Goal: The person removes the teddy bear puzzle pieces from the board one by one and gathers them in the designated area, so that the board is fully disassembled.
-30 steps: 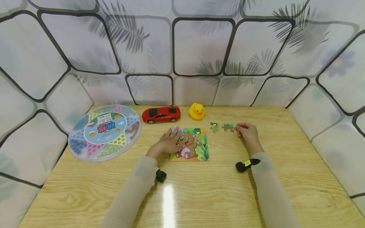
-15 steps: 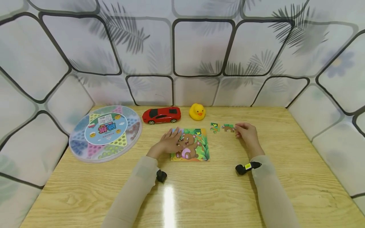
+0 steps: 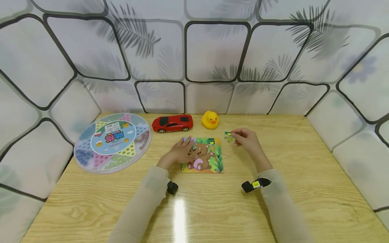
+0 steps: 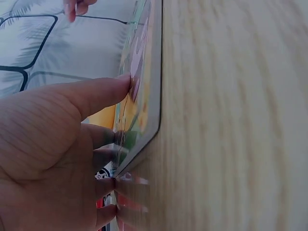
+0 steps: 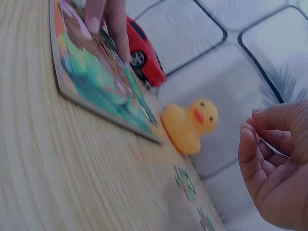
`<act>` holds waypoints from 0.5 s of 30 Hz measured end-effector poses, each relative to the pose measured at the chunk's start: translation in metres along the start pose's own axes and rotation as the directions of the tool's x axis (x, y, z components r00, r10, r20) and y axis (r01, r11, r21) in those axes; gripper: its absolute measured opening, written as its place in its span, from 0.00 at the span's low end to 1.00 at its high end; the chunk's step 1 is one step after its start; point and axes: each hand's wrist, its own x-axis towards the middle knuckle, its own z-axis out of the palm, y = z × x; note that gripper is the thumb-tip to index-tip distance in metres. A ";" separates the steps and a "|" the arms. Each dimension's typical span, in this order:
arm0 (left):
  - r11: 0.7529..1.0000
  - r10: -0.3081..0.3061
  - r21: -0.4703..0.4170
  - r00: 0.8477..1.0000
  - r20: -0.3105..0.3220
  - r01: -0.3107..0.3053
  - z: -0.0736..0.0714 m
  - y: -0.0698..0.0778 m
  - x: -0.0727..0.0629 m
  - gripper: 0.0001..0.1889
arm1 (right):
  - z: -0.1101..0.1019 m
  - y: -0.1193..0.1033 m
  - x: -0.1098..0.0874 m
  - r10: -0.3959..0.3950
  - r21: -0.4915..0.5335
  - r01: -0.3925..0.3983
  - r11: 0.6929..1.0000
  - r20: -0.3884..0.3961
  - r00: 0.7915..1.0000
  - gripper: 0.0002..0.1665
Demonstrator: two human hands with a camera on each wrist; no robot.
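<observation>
A piece (image 3: 228,136) lies just left of the right hand (image 3: 247,139), fingertips pressed together; the left hand (image 3: 180,152), fingers straight, rests on the puzzle (image 3: 206,157).

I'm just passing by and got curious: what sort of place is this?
Probably a play area, though I can't say whether it's in a home or elsewhere: a bear jigsaw puzzle, a Chinese checkers set and a yellow rubber duck are set out on a wood-grain table.
</observation>
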 end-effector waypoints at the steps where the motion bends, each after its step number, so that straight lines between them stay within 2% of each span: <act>1: 1.000 0.000 -0.001 1.000 -0.003 0.000 0.000 0.000 0.000 0.41 | 0.005 -0.001 0.000 -0.005 0.003 0.005 1.000 0.020 1.000 0.21; 9: 1.000 -0.002 0.006 1.000 -0.026 0.002 0.002 -0.001 -0.001 0.41 | 0.047 -0.004 0.002 -0.009 0.024 0.006 1.000 0.146 0.989 0.19; 15: 1.000 -0.008 0.012 0.999 -0.031 0.009 0.003 -0.001 0.000 0.41 | 0.076 -0.004 0.013 0.039 -0.037 -0.033 0.999 0.192 0.981 0.18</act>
